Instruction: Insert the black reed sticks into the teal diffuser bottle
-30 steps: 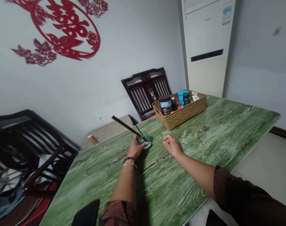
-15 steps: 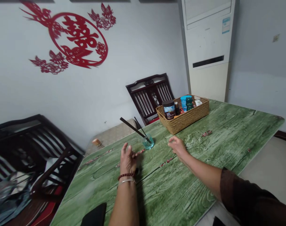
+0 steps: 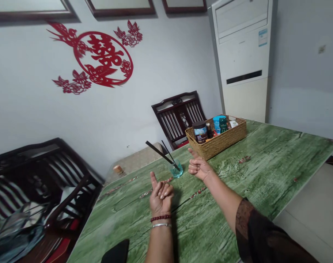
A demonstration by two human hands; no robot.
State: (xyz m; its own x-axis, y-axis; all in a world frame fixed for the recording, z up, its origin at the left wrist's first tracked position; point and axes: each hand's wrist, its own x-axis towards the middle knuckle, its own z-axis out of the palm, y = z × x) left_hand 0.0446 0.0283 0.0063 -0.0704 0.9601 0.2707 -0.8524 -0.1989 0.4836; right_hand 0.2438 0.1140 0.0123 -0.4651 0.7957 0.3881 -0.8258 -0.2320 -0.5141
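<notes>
Head view, nearest first: a dark sleeve (image 3: 254,233) covers the right forearm at the lower right, and a red bead bracelet (image 3: 161,218) and a silver bangle (image 3: 162,225) circle the left wrist. Both hands rest low over a green wood-grain tabletop (image 3: 259,182) and hold nothing. The left hand (image 3: 161,198) has its fingers curled in, with one digit standing straight up. The right hand (image 3: 199,168) is curled the same way, with one digit pointing up and to the left.

Between them, just beside the right hand's fingers and touched by neither hand, a small blue-green glass (image 3: 176,169) stands on the table, with two dark sticks (image 3: 159,152) leaning out of it toward the upper left.

Beyond it, a woven basket (image 3: 218,145) sits at the table's far side, holding a dark jar (image 3: 200,132) whose label is too small to read, a blue tub (image 3: 217,123), a green bottle (image 3: 223,125) and a small white box (image 3: 233,124).

Farther off stand a dark wooden chair (image 3: 178,117) and, at the left, a dark wooden bench (image 3: 45,171). A white floor-standing air conditioner (image 3: 243,47) at the upper right carries an unreadable sticker (image 3: 263,37). A red paper-cut double-happiness emblem (image 3: 103,58) decorates the wall at the upper left.
</notes>
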